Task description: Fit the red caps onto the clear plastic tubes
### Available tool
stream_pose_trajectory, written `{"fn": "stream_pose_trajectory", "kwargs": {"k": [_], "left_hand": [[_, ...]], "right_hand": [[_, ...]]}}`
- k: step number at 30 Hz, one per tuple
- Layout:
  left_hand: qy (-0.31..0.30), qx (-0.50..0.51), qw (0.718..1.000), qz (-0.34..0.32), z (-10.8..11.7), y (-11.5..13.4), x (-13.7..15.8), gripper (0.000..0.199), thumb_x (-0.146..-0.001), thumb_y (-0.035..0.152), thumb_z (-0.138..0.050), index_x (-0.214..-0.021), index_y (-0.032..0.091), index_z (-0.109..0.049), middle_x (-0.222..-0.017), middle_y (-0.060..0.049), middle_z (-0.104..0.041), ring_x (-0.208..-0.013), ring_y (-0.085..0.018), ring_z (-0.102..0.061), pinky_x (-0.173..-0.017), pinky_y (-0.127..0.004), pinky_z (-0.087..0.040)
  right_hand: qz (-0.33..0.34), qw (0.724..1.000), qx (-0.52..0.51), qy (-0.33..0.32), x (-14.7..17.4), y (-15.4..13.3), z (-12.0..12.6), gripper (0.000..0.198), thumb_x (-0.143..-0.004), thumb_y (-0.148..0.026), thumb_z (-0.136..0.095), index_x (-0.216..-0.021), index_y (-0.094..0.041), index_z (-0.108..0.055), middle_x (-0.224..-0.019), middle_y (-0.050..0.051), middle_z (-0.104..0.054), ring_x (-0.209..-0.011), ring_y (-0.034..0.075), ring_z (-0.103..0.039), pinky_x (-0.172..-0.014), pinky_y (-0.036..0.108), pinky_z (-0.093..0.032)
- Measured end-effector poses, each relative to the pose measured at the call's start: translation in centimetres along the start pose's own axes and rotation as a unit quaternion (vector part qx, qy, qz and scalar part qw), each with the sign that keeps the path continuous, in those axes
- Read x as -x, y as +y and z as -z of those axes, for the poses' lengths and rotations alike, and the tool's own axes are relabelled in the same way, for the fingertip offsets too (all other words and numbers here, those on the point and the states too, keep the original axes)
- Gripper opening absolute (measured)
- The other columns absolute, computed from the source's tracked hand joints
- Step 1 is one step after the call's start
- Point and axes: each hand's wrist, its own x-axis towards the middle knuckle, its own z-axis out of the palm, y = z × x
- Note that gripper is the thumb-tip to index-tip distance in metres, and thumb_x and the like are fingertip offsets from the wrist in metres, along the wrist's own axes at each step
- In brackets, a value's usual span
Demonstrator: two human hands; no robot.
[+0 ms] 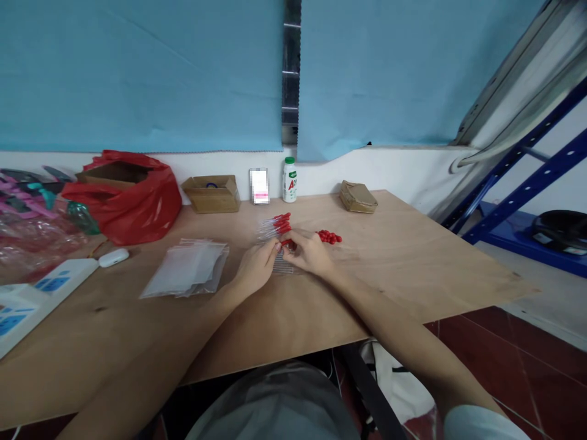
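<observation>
My left hand (257,265) and my right hand (310,252) meet over the middle of the table, fingertips pinched together. Between them shows a small red piece (287,242), partly covered by the fingers; whether a thin rod is joined to it I cannot tell. Just beyond my hands lies a bunch of thin metal rods with red handles (281,223), handles pointing right. Bare thin rods (283,266) lie beneath and between my hands. To the right of my right hand sits a small pile of loose red pieces (329,236).
Clear plastic bags (188,269) lie left of my hands. Behind stand an open cardboard box (211,195), a phone (260,186), a white bottle (289,182) and a brown package (358,197). A red bag (132,205) and a power strip (59,286) are at left.
</observation>
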Motion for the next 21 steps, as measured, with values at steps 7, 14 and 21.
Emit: {"fn": "stream_pose_trajectory", "kwargs": {"k": [7, 14, 21], "left_hand": [[-0.005, -0.024, 1.000, -0.003, 0.1, 0.5, -0.1, 0.036, -0.110, 0.035, -0.033, -0.101, 0.021, -0.065, -0.089, -0.010, -0.074, -0.079, -0.025, -0.068, -0.070, -0.033, -0.040], [-0.018, 0.043, 0.999, -0.010, 0.3, -0.4, -0.2, 0.040, -0.110, 0.040, -0.033, -0.088, 0.021, -0.061, -0.080, -0.004, -0.068, -0.072, -0.020, -0.062, -0.070, -0.030, -0.040], [-0.039, 0.103, 0.993, -0.048, 1.2, 0.1, -0.2, 0.036, -0.108, 0.042, -0.043, -0.097, 0.020, -0.069, -0.083, -0.001, -0.071, -0.074, -0.016, -0.061, -0.072, -0.027, -0.042]], "right_hand": [[0.026, 0.998, 0.048, -0.005, -0.2, -0.6, 0.3, 0.016, -0.090, -0.013, -0.056, -0.097, -0.021, -0.068, -0.085, 0.004, -0.068, -0.077, 0.018, -0.061, -0.074, 0.027, -0.044], [-0.059, 0.992, -0.101, -0.043, -0.2, 0.1, 0.7, 0.012, -0.089, -0.019, -0.064, -0.098, -0.018, -0.072, -0.082, 0.001, -0.070, -0.068, 0.013, -0.060, -0.071, 0.026, -0.047], [-0.205, 0.872, -0.433, -0.098, -0.4, 1.0, 1.4, 0.035, -0.089, -0.052, -0.078, -0.093, -0.018, -0.071, -0.076, 0.001, -0.069, -0.067, 0.014, -0.064, -0.067, 0.029, -0.055]]}}
